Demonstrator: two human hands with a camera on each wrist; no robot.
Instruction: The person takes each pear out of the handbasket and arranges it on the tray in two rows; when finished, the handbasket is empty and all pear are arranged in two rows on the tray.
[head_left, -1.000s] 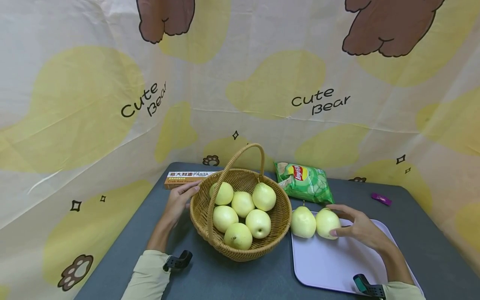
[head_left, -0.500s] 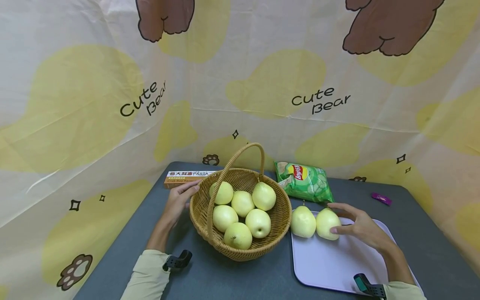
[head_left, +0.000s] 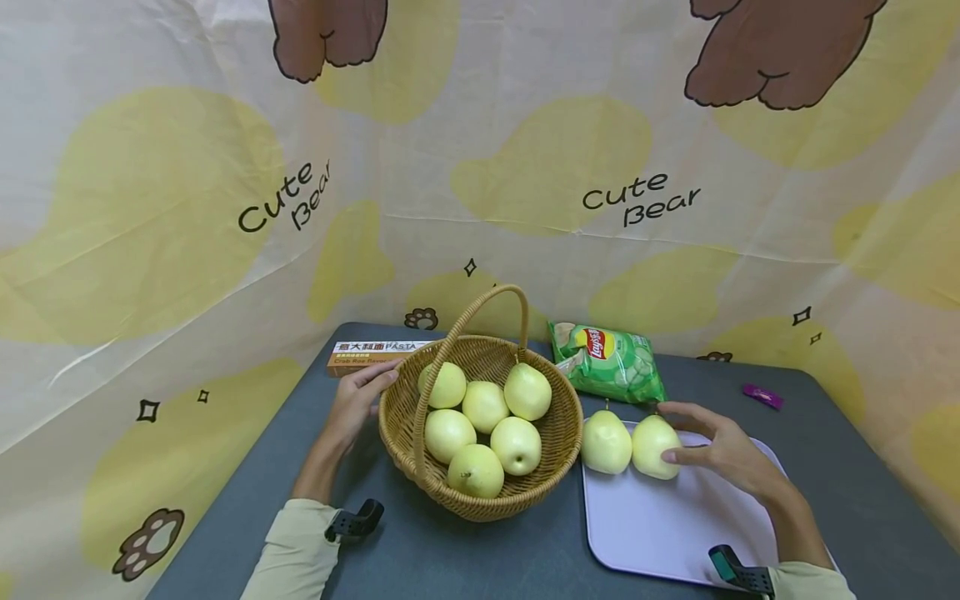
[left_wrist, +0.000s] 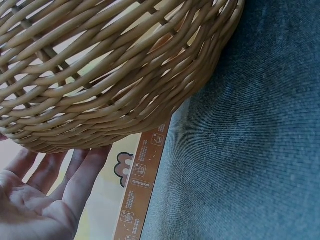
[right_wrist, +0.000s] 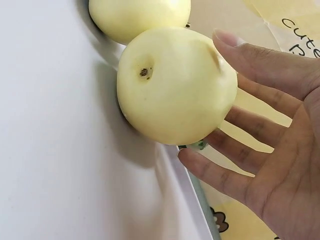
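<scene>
A wicker basket [head_left: 481, 510] with a tall arched handle holds several pale yellow-green pears [head_left: 486, 408]. My left hand [head_left: 356, 406] touches the basket's left side with extended fingers, and its fingertips meet the weave in the left wrist view. Two more pears sit side by side at the back of a lilac tray [head_left: 660, 533]. The left one [head_left: 606, 442] stands stem up beside the basket. Around the right pear [right_wrist: 175, 87] my right hand [head_left: 731, 457] is spread loosely, thumb at the near side and fairly straight fingers behind it.
A green bag of chips [head_left: 611, 362] lies behind the tray. An orange and white pasta box [head_left: 363, 358] is behind the basket at the left, and a small purple packet [head_left: 762, 397] lies at the far right. A printed cloth [head_left: 525, 167] hangs behind the table.
My right thumb and fingertips have shifted slightly up and back from the right pear. The left hand, basket and pears stay where they were.
</scene>
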